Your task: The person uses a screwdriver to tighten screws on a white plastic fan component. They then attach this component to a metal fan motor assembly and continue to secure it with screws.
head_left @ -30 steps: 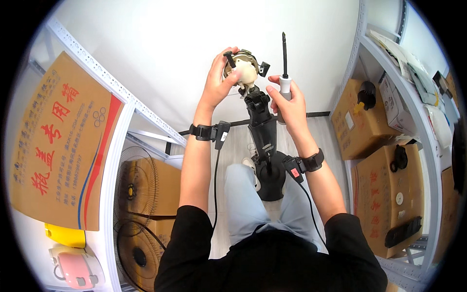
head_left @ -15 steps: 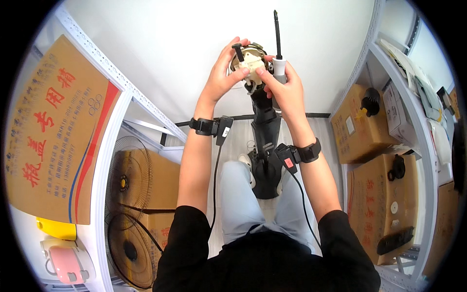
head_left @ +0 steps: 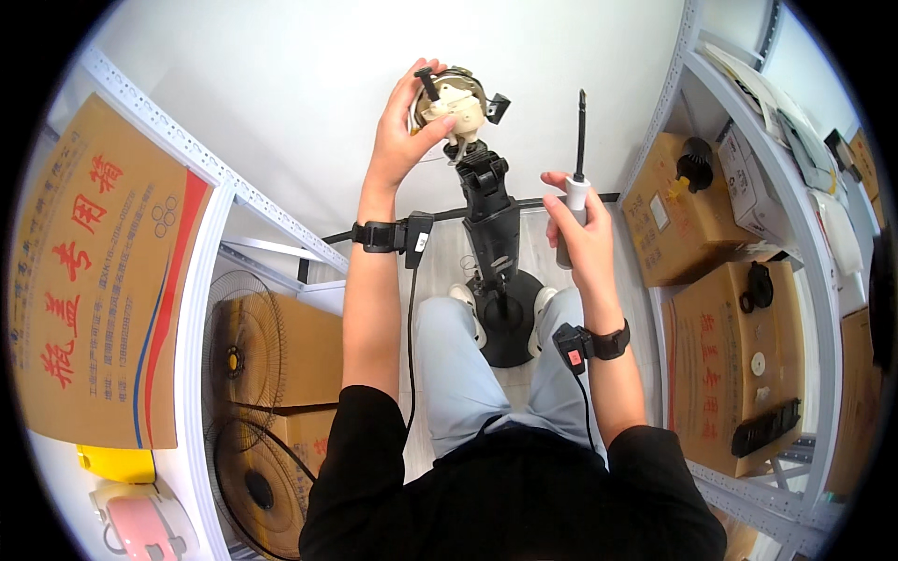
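At the far middle, my left hand [head_left: 404, 136] is closed round the left side of a bare fan motor [head_left: 458, 107]. Its thumb presses against the cream plastic gearbox, from which a short black knob sticks up. This motor sits on top of a black fan stand [head_left: 493, 234] with a round base on the floor. To the right and nearer, apart from the motor, my right hand [head_left: 589, 245] holds a screwdriver [head_left: 577, 192] by its grey and white handle, the dark shaft pointing up and away.
Wire fan guards [head_left: 245, 351] lean by cartons on the left, below a large printed carton [head_left: 112, 280]. A shelf on the right bears cartons [head_left: 687, 210] with black fan parts [head_left: 694, 164] and a black panel [head_left: 767, 428] on them. A white wall stands ahead.
My right hand has drawn away from the motor, nearer and to the right, with the screwdriver still in it. My left hand stays on the motor, both now further left in view.
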A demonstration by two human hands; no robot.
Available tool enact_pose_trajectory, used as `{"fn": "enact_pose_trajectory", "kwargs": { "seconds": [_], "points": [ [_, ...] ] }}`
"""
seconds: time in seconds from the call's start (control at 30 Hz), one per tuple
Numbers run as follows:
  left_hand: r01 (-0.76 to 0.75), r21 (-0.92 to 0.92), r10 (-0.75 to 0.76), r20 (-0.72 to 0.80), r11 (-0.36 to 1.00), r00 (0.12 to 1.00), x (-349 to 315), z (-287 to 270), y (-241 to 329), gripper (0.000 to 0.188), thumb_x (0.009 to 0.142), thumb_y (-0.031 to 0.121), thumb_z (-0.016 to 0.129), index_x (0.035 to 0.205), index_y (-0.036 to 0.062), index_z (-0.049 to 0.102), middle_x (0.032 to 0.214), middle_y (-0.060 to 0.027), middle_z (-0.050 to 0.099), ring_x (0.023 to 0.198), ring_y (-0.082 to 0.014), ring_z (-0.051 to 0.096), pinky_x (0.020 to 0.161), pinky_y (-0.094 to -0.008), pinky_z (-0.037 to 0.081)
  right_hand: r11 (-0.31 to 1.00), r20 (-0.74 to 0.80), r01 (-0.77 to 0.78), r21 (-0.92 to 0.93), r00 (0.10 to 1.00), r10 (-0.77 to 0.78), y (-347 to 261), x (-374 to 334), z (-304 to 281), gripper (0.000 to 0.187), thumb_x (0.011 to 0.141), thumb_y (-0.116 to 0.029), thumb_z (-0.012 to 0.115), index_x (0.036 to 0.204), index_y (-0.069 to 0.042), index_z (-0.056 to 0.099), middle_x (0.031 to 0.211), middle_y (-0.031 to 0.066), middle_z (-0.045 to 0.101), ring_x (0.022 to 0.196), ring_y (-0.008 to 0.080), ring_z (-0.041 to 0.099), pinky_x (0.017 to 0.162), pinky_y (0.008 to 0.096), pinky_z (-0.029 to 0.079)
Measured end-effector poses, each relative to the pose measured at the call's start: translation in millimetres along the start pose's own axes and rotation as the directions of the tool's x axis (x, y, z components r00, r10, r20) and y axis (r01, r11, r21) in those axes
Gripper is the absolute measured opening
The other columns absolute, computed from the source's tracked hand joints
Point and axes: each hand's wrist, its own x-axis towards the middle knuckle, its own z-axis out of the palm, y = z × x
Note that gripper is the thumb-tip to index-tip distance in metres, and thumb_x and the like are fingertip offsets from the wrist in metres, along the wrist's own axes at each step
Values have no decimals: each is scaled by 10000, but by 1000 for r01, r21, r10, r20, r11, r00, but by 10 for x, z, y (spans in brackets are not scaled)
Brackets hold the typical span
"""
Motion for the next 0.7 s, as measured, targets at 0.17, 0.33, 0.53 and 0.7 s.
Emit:
{"fn": "enact_pose_trajectory", "kwargs": {
  "seconds": [0.17, 0.33, 0.53, 0.7],
  "points": [
    [20, -21, -20, 11, 1000, 1000, 16, 12, 38, 634, 782, 223, 721, 1350, 29, 517, 1406, -128, 492, 1436, -297, 275, 1147, -422, 280, 999, -51, -49, 24, 997, 50, -101, -114, -347, 323, 896, -128, 655, 1196, -26, 597, 1150, 66, 660, 593, 37, 499, 526, 204, 428],
    [7, -12, -7, 10, 1000, 1000, -20, 55, 66, 665, 785, 229, 700, 1374, 10, 482, 1425, -148, 465, 1442, -308, 258, 1149, -426, 274, 999, -71, -31, 16, 997, 32, -157, -306, -508, 336, 901, -125, 644, 1217, -25, 584, 1154, 74, 657, 591, 38, 491, 522, 206, 424],
    [-13, 18, 14, -24, 1000, 1000, -22, 21, 64, 645, 792, 209, 691, 1365, -2, 483, 1419, -153, 464, 1408, -296, 324, 1132, -415, 306, 997, -77, -71, 8, 994, 72, -106, -439, -570, 329, 902, -122, 641, 1211, -22, 585, 1157, 72, 657, 590, 40, 495, 526, 206, 423],
    [32, 8, -32, -57, 999, 998, 15, 107, 83, 622, 793, 179, 704, 1348, -10, 496, 1364, -134, 502, 1295, -260, 460, 1107, -375, 339, 997, -112, -82, -5, 990, 81, -147, -526, -721, 351, 903, -128, 639, 1235, -26, 584, 1135, 55, 660, 600, 38, 503, 538, 208, 430]
  ]
}}
